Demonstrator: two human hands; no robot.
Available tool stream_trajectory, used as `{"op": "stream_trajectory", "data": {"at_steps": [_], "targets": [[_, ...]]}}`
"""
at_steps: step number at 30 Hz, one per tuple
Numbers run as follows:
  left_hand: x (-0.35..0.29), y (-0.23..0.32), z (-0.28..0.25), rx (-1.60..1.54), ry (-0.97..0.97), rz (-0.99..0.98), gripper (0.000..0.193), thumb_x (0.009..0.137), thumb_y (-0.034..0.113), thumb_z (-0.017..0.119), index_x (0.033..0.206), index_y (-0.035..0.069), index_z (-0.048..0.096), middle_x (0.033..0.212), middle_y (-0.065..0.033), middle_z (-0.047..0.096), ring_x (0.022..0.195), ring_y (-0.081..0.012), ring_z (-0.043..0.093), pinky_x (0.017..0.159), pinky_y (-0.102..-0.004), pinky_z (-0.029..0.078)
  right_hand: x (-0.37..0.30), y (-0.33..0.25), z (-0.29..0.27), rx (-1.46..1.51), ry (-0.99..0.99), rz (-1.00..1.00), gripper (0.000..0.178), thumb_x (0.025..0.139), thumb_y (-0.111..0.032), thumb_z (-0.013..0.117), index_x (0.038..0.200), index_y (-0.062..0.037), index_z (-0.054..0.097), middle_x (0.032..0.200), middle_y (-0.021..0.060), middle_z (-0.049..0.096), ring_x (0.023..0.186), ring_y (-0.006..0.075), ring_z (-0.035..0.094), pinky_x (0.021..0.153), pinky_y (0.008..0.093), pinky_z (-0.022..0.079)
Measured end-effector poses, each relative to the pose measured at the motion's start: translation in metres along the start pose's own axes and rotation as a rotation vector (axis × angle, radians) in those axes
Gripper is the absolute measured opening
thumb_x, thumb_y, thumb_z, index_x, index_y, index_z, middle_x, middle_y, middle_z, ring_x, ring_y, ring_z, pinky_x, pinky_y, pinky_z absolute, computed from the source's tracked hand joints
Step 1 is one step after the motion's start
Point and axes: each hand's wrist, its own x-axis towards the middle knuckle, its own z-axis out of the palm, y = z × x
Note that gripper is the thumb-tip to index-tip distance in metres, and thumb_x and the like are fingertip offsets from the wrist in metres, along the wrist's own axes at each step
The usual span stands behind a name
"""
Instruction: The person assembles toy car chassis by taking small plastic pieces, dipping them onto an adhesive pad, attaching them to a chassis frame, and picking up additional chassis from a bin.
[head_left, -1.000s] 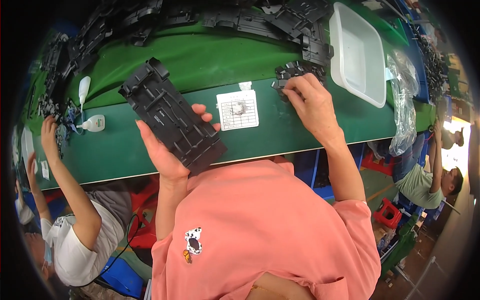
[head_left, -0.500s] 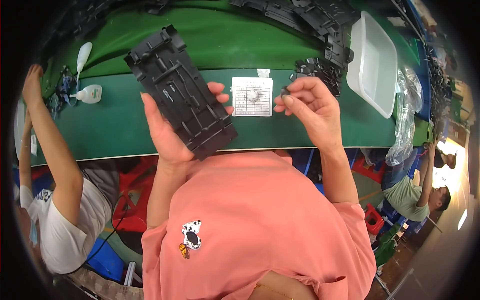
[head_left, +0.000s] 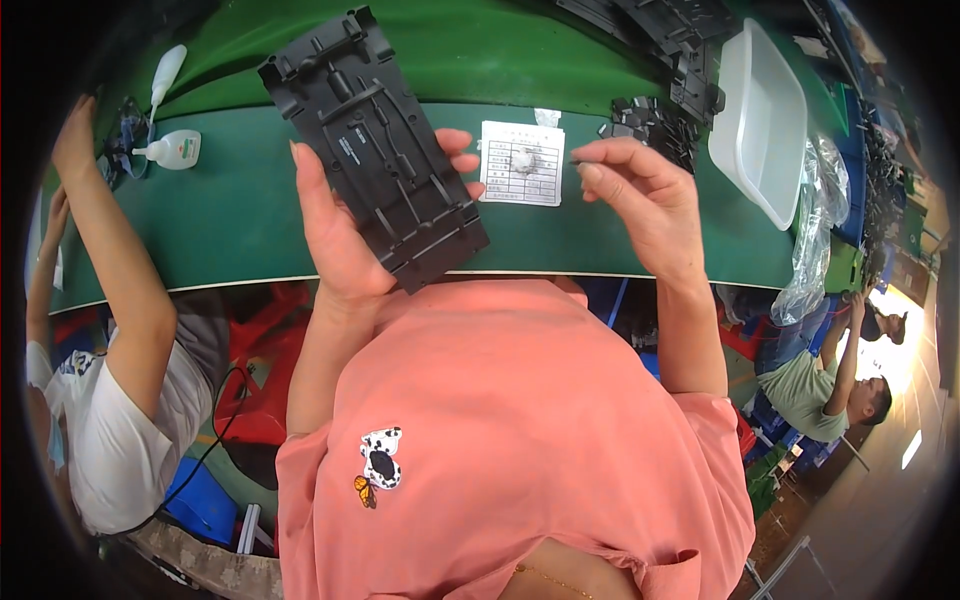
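My left hand (head_left: 338, 228) is wrapped round a long black moulded plastic part (head_left: 420, 180). The part is tilted, its ribbed face with bars and channels toward me, its lower end above the table's front edge. To its right, my right hand (head_left: 655, 200) pinches a small dark piece (head_left: 577, 163) between thumb and forefinger; the fingers hide most of it. Between the hands lies a white printed sheet (head_left: 540, 186) with a whitish lump (head_left: 523, 159) on it. Small black pieces (head_left: 650, 125) are heaped on the table behind my right hand.
A white plastic tub (head_left: 760, 130) stands at the right, clear plastic film (head_left: 805, 270) beside it. Larger black parts (head_left: 680, 40) are stacked far right. White squeeze bottles (head_left: 178, 150) are at the left, near a co-worker's arm (head_left: 120, 265). Green cloth covers the table's back.
The whole view has shifted, so the table sits higher in it. Less of the small dark piece shows between my right fingers. Both hands keep their holds.
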Motion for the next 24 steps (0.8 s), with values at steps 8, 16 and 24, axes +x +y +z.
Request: {"op": "stream_trajectory", "data": {"at_steps": [8, 16, 24], "targets": [[0.000, 0.001, 0.003, -0.031, 0.033, 0.032, 0.091, 0.086, 0.075, 0.023, 0.130, -0.002, 0.045, 0.121, -0.0263, 0.054, 0.106, -0.0356, 0.058, 0.089, -0.0482, 0.050, 0.012, -0.013, -0.001, -0.637, -0.022, -0.220, 0.012, 0.082, -0.004, 0.065, 0.093, 0.0001, 0.067, 0.082, 0.0096, 0.062, 0.069, 0.0172, 0.061, 0.063, 0.0273, 0.048], [0.000, 0.001, 0.001, 0.005, 0.022, 0.038, 0.088, 0.088, 0.073, 0.023, 0.133, 0.000, 0.042, 0.123, -0.0263, 0.052, 0.107, -0.0359, 0.057, 0.091, -0.0513, 0.048, 0.017, -0.012, 0.012, -0.706, -0.087, -0.134, 0.010, 0.079, -0.006, 0.067, 0.086, -0.0005, 0.065, 0.081, 0.0112, 0.061, 0.066, 0.0218, 0.061, 0.060, 0.0306, 0.049], [0.000, 0.000, 0.005, 0.042, 0.091, 0.042, 0.083, 0.088, 0.071, 0.028, 0.134, 0.003, 0.041, 0.121, -0.0255, 0.054, 0.104, -0.0358, 0.058, 0.089, -0.0544, 0.048, 0.028, 0.000, 0.013, -0.819, -0.080, -0.272, 0.008, 0.079, -0.005, 0.066, 0.084, -0.0002, 0.064, 0.079, 0.0097, 0.060, 0.065, 0.0211, 0.059, 0.060, 0.0315, 0.048]]}}
